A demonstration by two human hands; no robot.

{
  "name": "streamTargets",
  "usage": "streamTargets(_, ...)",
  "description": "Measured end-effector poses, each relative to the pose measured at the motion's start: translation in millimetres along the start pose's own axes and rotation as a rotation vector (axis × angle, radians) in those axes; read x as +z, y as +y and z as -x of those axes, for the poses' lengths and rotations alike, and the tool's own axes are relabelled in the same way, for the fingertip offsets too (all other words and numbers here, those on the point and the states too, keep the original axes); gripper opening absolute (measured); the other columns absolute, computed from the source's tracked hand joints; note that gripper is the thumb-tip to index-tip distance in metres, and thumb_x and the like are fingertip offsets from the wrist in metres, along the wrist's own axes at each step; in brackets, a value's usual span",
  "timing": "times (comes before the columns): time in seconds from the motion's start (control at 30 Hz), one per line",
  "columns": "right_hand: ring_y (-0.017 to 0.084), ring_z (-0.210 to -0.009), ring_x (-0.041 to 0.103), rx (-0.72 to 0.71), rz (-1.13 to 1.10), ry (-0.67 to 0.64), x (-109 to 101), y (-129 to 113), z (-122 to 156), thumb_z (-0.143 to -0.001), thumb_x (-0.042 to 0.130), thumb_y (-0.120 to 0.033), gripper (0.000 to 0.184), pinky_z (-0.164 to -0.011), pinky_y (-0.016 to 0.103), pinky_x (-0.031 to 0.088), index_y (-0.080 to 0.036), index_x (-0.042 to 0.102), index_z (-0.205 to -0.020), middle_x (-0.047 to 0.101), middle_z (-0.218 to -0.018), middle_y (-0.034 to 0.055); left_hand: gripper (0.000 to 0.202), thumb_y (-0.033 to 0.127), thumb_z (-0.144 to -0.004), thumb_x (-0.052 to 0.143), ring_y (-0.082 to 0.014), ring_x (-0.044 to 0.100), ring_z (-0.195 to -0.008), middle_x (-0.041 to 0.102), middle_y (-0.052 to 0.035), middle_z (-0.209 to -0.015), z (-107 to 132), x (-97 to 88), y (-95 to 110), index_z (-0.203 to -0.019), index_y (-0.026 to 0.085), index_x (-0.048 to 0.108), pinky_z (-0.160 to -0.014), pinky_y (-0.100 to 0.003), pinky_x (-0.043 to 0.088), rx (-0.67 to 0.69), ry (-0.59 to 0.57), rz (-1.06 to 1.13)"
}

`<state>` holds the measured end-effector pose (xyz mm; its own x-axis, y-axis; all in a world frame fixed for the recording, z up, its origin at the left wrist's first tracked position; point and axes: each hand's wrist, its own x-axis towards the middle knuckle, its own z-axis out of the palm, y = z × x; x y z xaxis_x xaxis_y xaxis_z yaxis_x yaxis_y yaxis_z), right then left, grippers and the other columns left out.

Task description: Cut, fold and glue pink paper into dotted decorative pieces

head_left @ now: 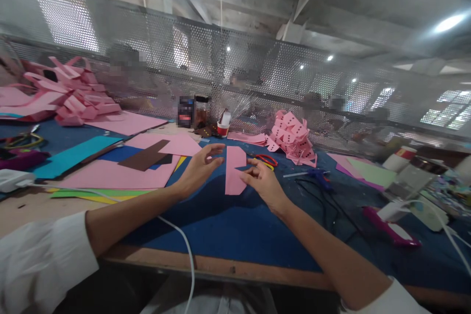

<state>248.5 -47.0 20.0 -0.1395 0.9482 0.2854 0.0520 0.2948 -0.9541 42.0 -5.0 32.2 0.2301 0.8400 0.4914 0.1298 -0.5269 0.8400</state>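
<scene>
A pink cut paper piece (234, 170) stands upright over the blue mat (228, 225) in the middle of the table. My right hand (262, 180) pinches its right edge with thumb and fingers. My left hand (200, 168) hovers just left of the piece with fingers spread, touching nothing. Both forearms reach in from the near edge, with white sleeves at the elbows.
Pink, teal, brown and green paper sheets (121, 167) lie at left. A pile of pink cut pieces (292, 140) and red scissors (267, 159) sit behind. A glue gun (390, 228) and cables (331, 206) lie right. A perforated metal screen (235, 68) bounds the far side.
</scene>
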Motion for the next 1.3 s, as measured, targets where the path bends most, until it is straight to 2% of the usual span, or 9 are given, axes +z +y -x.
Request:
streamTargets(0.1,0.017,-0.082,0.066,-0.059,0.067,0.069,-0.7,0.5,0.0,-0.078,0.073,-0.034,0.05,-0.078,0.031,0.05,-0.02,0.051,-0.12,0.071,-0.088,0.0018,0.031,0.038,-0.087,0.057,-0.0234,0.059,-0.109,0.067,-0.0078,-0.112,1.9,-1.0,4.9,-0.109,0.017,0.065,-0.096,-0.038,0.044,-0.035,-0.007,-0.014)
streamTargets(0.23,0.018,-0.083,0.067,-0.081,0.098,0.103,-0.2,2.5,0.5,-0.079,0.072,-0.036,0.05,-0.077,0.031,0.051,-0.02,0.05,-0.121,0.071,-0.089,0.0028,0.028,0.043,-0.086,0.06,-0.0203,0.061,-0.089,0.069,-0.0029,-0.089,5.8,1.8,2.7,-0.09,0.017,0.069,-0.082,-0.032,0.046,-0.09,-0.187,0.052)
streamTargets(0.3,0.018,-0.083,0.067,-0.084,0.099,0.088,0.6,3.5,0.2,-0.079,0.072,-0.037,0.049,-0.077,0.032,0.051,-0.02,0.051,-0.12,0.071,-0.089,0.0026,0.025,0.041,-0.082,0.064,-0.0181,0.06,-0.082,0.068,-0.0014,-0.084,6.9,4.0,-0.4,-0.085,0.017,0.069,-0.077,-0.029,0.044,-0.106,-0.232,0.071)
streamTargets(0.47,0.019,-0.082,0.068,-0.024,0.035,0.113,-1.9,0.3,-2.0,-0.084,0.065,-0.045,0.041,-0.079,0.034,0.052,-0.021,0.054,-0.116,0.07,-0.089,0.0032,0.023,0.039,-0.081,0.067,-0.0152,0.058,-0.077,0.065,-0.0004,-0.079,5.2,5.6,-4.5,-0.081,0.016,0.066,-0.076,-0.027,0.044,-0.163,-0.219,0.205)
streamTargets(0.57,0.018,-0.083,0.068,0.006,-0.025,0.172,-6.4,-4.1,-2.7,-0.086,0.061,-0.049,0.036,-0.078,0.034,0.053,-0.023,0.057,-0.111,0.07,-0.094,0.0038,0.023,0.039,-0.081,0.066,-0.0139,0.056,-0.072,0.062,0.0007,-0.073,4.3,4.8,-4.0,-0.078,0.016,0.065,-0.07,-0.026,0.042,-0.155,-0.244,0.189)
streamTargets(0.73,0.02,-0.091,0.065,-0.013,-0.051,0.206,-11.6,-6.5,-3.9,-0.084,0.062,-0.05,0.035,-0.079,0.034,0.053,-0.025,0.061,-0.108,0.068,-0.099,0.0036,0.022,0.038,-0.082,0.063,-0.0134,0.054,-0.071,0.062,0.0009,-0.074,6.9,3.9,2.8,-0.081,0.017,0.068,-0.066,-0.025,0.04,-0.148,-0.304,0.093)
streamTargets(1.0,0.02,-0.094,0.062,-0.048,-0.042,0.149,-13.3,-9.1,-2.7,-0.088,0.059,-0.05,0.036,-0.081,0.034,0.053,-0.031,0.062,-0.119,0.066,-0.099,0.0026,0.028,0.042,-0.084,0.058,-0.0173,0.057,-0.071,0.066,-0.0018,-0.076,8.2,1.8,5.0,-0.086,0.017,0.071,-0.061,-0.026,0.041,-0.108,-0.385,-0.05)
streamTargets(1.13,0.021,-0.097,0.063,-0.057,-0.04,0.14,-11.3,-10.5,-1.8,-0.088,0.058,-0.049,0.032,-0.084,0.034,0.053,-0.028,0.067,-0.11,0.068,-0.104,0.0036,0.028,0.042,-0.086,0.055,-0.0197,0.06,-0.078,0.069,-0.0023,-0.082,7.7,0.3,1.9,-0.087,0.019,0.072,-0.068,-0.028,0.044,-0.033,-0.389,-0.13)
streamTargets(1.3,0.018,-0.09,0.062,-0.085,-0.047,0.164,-9.5,-10.2,-3.5,-0.085,0.064,-0.044,0.025,-0.081,0.031,0.052,-0.023,0.071,-0.095,0.068,-0.098,0.0039,0.024,0.038,-0.087,0.055,-0.0224,0.061,-0.088,0.069,-0.0041,-0.088,7.8,0.3,2.2,-0.085,0.02,0.071,-0.08,-0.033,0.045,0.101,-0.313,-0.254)
